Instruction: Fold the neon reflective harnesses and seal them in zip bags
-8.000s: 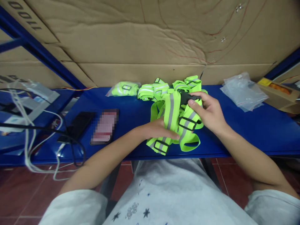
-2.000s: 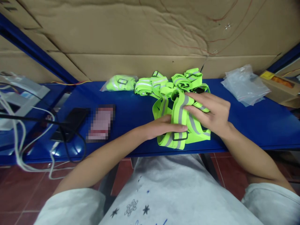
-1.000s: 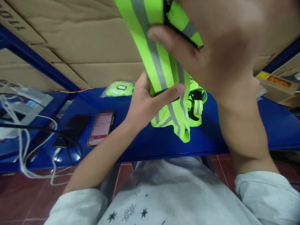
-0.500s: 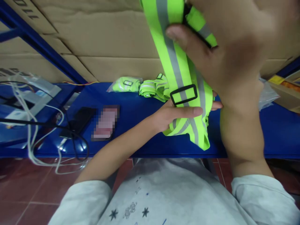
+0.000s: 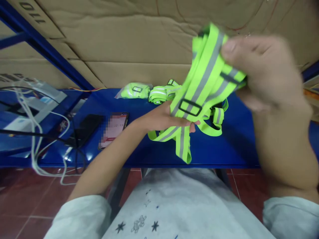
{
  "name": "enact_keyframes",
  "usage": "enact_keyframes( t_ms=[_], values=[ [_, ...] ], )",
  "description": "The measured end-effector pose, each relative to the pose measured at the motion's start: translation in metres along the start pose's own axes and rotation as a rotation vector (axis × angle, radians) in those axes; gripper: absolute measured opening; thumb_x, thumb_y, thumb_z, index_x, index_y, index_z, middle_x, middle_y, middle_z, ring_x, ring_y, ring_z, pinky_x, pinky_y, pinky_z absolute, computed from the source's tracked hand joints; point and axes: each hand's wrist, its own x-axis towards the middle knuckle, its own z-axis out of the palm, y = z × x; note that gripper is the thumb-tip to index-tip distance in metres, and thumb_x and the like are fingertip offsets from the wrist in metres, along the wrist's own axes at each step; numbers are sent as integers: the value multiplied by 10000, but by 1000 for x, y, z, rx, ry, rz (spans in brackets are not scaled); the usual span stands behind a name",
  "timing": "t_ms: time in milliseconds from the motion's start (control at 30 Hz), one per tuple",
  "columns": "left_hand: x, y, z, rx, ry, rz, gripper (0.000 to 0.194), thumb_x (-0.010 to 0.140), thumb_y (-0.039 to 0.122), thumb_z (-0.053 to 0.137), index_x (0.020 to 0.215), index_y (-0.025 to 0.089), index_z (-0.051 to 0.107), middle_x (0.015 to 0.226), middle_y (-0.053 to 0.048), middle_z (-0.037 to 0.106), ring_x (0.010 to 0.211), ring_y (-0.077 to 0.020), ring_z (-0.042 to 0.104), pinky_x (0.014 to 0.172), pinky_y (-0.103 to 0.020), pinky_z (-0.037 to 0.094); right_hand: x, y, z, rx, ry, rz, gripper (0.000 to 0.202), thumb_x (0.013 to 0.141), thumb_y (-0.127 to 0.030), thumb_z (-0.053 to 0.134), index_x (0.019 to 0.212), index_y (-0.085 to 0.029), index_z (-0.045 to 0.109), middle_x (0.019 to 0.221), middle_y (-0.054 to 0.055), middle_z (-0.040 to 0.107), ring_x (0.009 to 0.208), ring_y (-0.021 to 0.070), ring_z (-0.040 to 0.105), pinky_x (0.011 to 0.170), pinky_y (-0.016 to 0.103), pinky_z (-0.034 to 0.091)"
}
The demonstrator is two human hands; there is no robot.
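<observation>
A neon yellow-green reflective strap harness [image 5: 209, 73] with grey stripes and black buckles is held up over the blue table. My right hand [image 5: 264, 66] pinches its folded upper end, thumb on top; the hand is slightly blurred. Lower down, my left hand [image 5: 166, 119] is wrapped around the straps just under a black rectangular buckle [image 5: 190, 107]. Loose strap ends and a loop hang below and to the right of my left hand. Behind it, a rolled strap bundle [image 5: 158, 95] and a similar one in a clear plastic bag [image 5: 136, 90] lie on the table.
A phone [image 5: 113, 129] with a blurred screen and a black flat device [image 5: 87, 127] lie on the blue table [image 5: 149, 156] at left. White and black cables [image 5: 32, 139] hang over its front edge. Cardboard [image 5: 119, 39] stands along the back behind a blue metal frame [image 5: 50, 49].
My right hand has moved down and to the right, bringing the harness's folded upper end into view. My left hand has shifted slightly left, and the hanging ends have swung left.
</observation>
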Motion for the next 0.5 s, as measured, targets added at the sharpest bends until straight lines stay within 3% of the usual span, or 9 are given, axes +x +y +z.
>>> enact_keyframes(
  t_ms=[67, 133, 200, 333, 467, 500],
  values=[
    [5, -17, 0, 72, -52, 8, 338, 859, 469, 787, 1042, 185, 797, 1009, -96, 812, 990, -267, 777, 929, -387, 609, -12, 21, 13, 354, -160, 169, 345, 791, -554, 805, 879, -226, 742, 958, 54, 791, 874, 287, 774, 742, 426, 675],
    [11, -35, 5, 153, -91, 52, 339, 910, 493, 714, 1041, 194, 805, 1082, -97, 808, 1038, -267, 766, 963, -373, 589, -23, 44, 26, 519, -304, 295, 366, 817, -559, 772, 886, -201, 747, 898, 71, 796, 782, 265, 770, 686, 392, 664],
    [15, -51, 11, 260, -110, 63, 356, 938, 511, 660, 1037, 203, 807, 1089, -87, 809, 1045, -269, 760, 965, -364, 575, -29, 64, 34, 547, -342, 310, 358, 865, -537, 724, 954, -191, 758, 901, 74, 799, 806, 252, 776, 691, 361, 656],
    [14, -62, 11, 442, 2, 69, 414, 904, 552, 676, 1097, 199, 775, 1139, -99, 788, 1088, -300, 734, 1019, -398, 539, -33, 86, 39, 448, -325, 224, 325, 886, -481, 718, 1058, -208, 756, 912, 41, 795, 825, 208, 777, 697, 309, 635],
    [3, -39, 1, 380, 61, 82, 916, 656, 532, 919, 1441, 198, 584, 1461, -133, 630, 1375, -357, 575, 1191, -456, 435, -38, 81, 35, 330, -186, 128, 336, 882, -486, 739, 1121, -249, 733, 910, 8, 776, 743, 172, 745, 620, 275, 597],
    [0, -31, -1, 335, 47, 67, 950, 638, 517, 935, 1457, 205, 568, 1465, -130, 627, 1388, -358, 565, 1198, -460, 429, -41, 78, 34, 292, -131, 82, 341, 885, -492, 742, 1134, -259, 725, 932, 5, 773, 751, 169, 739, 629, 276, 595]
  ],
)
